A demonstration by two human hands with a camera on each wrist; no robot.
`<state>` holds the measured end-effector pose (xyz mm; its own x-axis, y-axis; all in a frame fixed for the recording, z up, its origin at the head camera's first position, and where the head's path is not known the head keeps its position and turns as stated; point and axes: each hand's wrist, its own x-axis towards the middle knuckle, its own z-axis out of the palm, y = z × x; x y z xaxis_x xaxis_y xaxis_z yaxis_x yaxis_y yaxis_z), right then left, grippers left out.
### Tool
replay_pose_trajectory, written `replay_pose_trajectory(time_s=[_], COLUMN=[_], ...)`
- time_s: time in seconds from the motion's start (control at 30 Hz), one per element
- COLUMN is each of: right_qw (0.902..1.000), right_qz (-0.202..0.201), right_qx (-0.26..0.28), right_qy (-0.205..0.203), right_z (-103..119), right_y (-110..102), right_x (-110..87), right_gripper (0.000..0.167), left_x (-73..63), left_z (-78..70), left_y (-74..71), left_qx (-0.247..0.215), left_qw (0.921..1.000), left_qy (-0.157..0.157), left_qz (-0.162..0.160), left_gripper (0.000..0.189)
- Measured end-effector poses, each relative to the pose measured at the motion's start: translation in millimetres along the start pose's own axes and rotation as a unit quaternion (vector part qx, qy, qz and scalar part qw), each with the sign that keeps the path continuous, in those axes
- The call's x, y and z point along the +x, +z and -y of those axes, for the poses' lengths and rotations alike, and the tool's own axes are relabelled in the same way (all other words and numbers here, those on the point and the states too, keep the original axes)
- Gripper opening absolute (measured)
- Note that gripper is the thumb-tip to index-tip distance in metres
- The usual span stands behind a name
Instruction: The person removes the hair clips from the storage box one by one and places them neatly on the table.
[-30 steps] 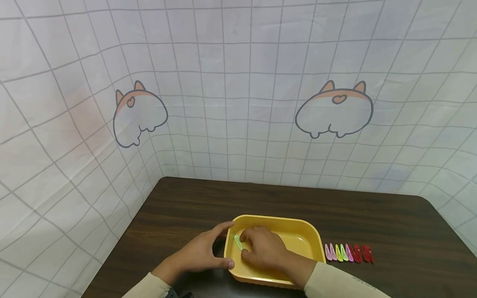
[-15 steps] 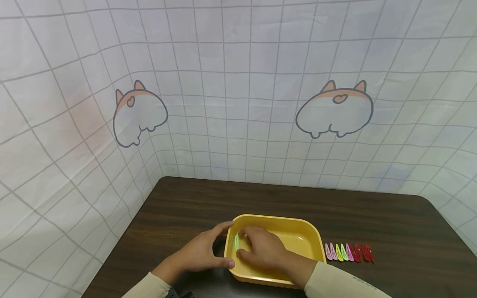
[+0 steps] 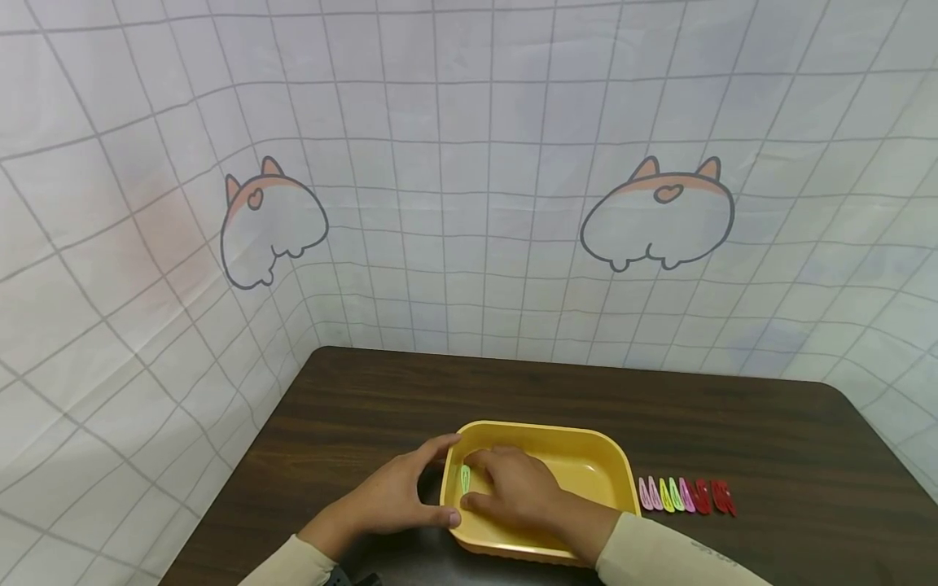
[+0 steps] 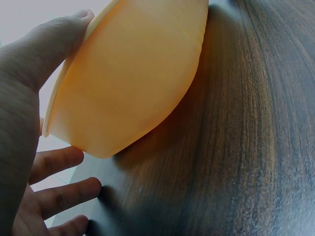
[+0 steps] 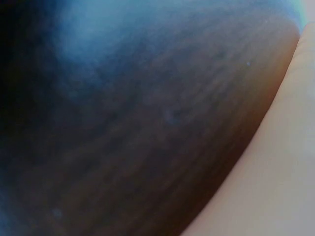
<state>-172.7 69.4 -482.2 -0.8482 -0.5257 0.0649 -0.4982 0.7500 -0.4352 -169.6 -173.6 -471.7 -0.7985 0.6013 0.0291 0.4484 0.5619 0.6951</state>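
In the head view my left hand [image 3: 401,492] holds the left end of a yellow plastic tray [image 3: 601,443], thumb at the near corner and index finger at the far corner. The left wrist view shows the thumb over the rim of the tray [image 4: 128,73] and other fingers spread below it. Inside the tray, my right hand [image 3: 516,486] reaches to the left end, palm down. Its thumb and index fingertips are at the two ends of a light green snap hair clip [image 3: 465,478]. Its other fingers are hidden under the hand.
Right of the tray, pink, yellow, green and magenta hair clips [image 3: 665,495] lie in a row with red clips [image 3: 721,497] on the dark wooden table [image 3: 396,399]. A white gridded curtain [image 3: 469,244] stands behind. The right wrist view is blurred.
The green hair clip has turned from slanted to nearly straight up and down. My right thumb and index finger have shifted slightly left towards it. The left hand stays at the tray.
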Motion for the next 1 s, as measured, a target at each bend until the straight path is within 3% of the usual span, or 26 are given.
replay_pose_trajectory(time_s=[1.0], right_qw=[0.9998], right_qz=[0.003], right_qx=[-0.011], right_qy=[-0.018], right_z=[-1.8], right_y=[1.0], right_x=[1.5], right_gripper=[0.050], left_x=[-0.8], left_z=[-0.5], left_y=[-0.6], left_qx=[0.005], left_qw=[1.0000], left_qy=[0.001], left_qz=[-0.002], left_gripper=[0.098])
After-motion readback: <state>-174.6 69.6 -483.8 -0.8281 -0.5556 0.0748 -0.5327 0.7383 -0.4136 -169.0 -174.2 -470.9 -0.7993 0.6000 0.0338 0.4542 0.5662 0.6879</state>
